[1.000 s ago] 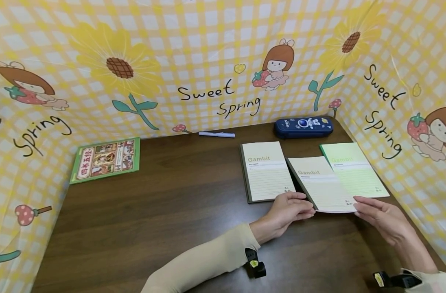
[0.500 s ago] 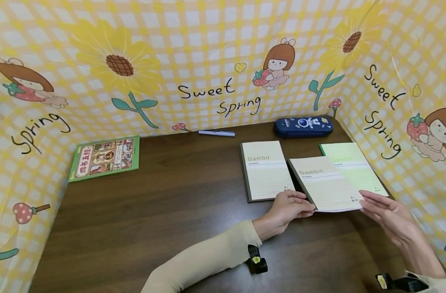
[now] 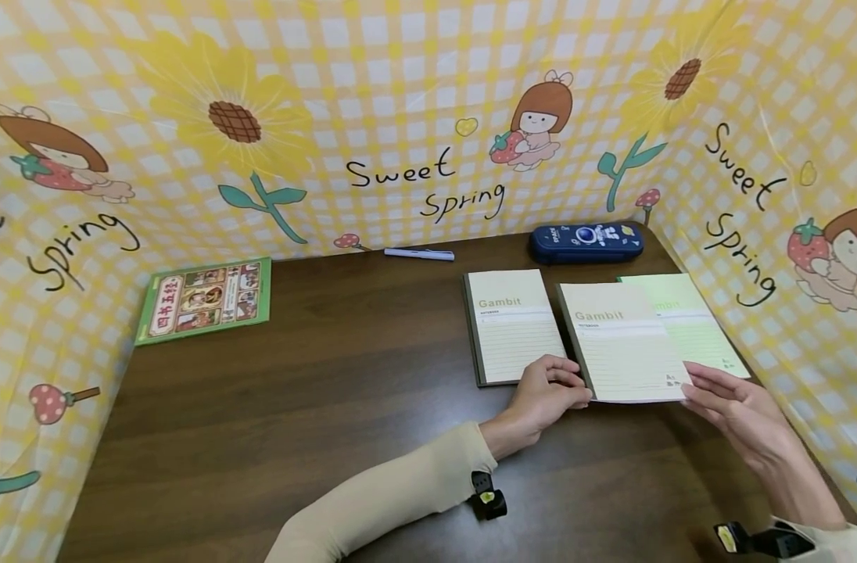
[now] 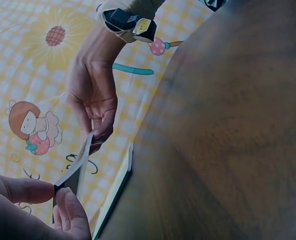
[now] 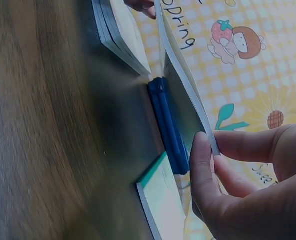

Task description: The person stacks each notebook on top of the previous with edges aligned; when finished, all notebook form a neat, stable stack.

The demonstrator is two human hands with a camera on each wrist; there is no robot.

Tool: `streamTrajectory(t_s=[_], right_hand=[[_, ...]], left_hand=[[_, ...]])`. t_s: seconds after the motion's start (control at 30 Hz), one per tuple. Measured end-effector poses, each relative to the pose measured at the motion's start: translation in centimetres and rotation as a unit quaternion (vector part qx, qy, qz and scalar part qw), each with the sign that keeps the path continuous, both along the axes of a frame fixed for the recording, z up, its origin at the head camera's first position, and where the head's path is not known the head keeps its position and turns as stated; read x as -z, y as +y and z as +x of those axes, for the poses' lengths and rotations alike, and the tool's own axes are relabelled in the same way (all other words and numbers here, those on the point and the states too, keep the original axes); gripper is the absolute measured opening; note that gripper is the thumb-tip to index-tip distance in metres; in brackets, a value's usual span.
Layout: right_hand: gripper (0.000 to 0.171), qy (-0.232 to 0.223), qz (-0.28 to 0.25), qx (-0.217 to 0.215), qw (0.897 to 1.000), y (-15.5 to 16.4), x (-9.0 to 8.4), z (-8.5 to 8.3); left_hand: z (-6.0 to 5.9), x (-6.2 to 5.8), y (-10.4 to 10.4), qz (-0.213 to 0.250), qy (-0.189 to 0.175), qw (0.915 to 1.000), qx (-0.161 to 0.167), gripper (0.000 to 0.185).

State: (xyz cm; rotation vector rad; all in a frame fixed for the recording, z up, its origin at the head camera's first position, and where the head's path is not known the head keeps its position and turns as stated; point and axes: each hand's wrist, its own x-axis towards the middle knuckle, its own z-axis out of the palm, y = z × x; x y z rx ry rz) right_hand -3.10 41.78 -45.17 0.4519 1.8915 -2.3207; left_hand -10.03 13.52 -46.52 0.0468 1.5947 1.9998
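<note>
A cream "Gambit" notebook [image 3: 622,340] is held just above the brown table [image 3: 330,407]. My left hand [image 3: 576,391] pinches its near left corner and my right hand [image 3: 692,383] pinches its near right corner. It partly covers a pale green notebook [image 3: 703,328] and lies right beside a second cream notebook [image 3: 511,328] flat on the table. The left wrist view shows my left fingers [image 4: 43,192] pinching the lifted notebook [image 4: 75,170], with my right hand [image 4: 95,105] at its other end. In the right wrist view the right hand [image 5: 207,150] grips the notebook's edge [image 5: 182,75].
A dark blue pencil case [image 3: 586,242] and a white pen [image 3: 419,254] lie along the back edge. A green picture book [image 3: 205,299] rests at the far left. Yellow checked "Sweet Spring" walls [image 3: 400,117] enclose the table on three sides.
The held notebook has shifted away from me and turned straighter, now covering more of the green notebook. Both hands moved with it, keeping their pinch on its near corners.
</note>
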Motion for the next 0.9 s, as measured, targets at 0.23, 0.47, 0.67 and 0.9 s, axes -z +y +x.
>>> streamTrajectory(t_s=[0.23,0.47,0.67,0.9], right_hand=[[0.039,-0.009,0.02,-0.028,0.999,-1.4,0.1,-1.2],[0.032,-0.004,0.052,-0.047,0.998,-3.0,0.4,-2.5],[0.045,-0.007,0.105,-0.058,0.993,-5.0,0.5,-3.7],[0.057,0.015,0.129,-0.084,0.988,-7.0,0.6,-5.1]], left_hand=[[-0.6,0.0,-1.9,-0.035,0.043,0.9985,0.004,0.042],[-1.1,0.2,-3.5,-0.046,0.062,0.9969,-0.013,0.043],[-1.5,0.5,-5.1,-0.044,0.066,0.996,-0.041,0.043],[-2.0,0.9,-7.1,-0.052,0.07,0.995,-0.049,0.044]])
